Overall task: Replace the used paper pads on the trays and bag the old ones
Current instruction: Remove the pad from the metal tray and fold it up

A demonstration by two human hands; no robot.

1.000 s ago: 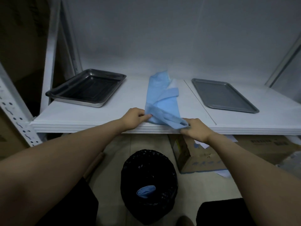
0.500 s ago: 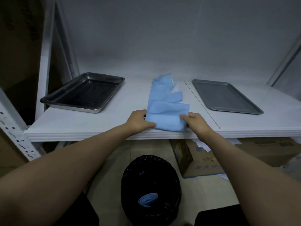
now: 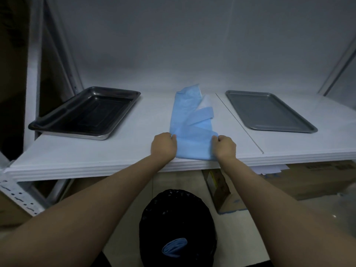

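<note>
A folded blue paper pad (image 3: 190, 122) lies in the middle of the white shelf (image 3: 96, 157), reaching from the front edge toward the back. My left hand (image 3: 163, 146) grips its near left edge and my right hand (image 3: 224, 148) grips its near right edge. A deep dark metal tray (image 3: 86, 112) sits bare at the left. A flat grey tray (image 3: 269, 110) sits bare at the right. On the floor below, a bin lined with a black bag (image 3: 177, 224) holds a crumpled blue pad (image 3: 174, 247).
Cardboard boxes (image 3: 289, 182) and loose papers lie on the floor under the shelf at the right. A perforated metal upright (image 3: 17, 193) stands at the left front. Grey wall closes the back of the shelf.
The pad's near end, first a twisted strip over the shelf edge, now lies flat and wider. Both hands have shifted from the front edge up onto the shelf, at the pad's two sides.
</note>
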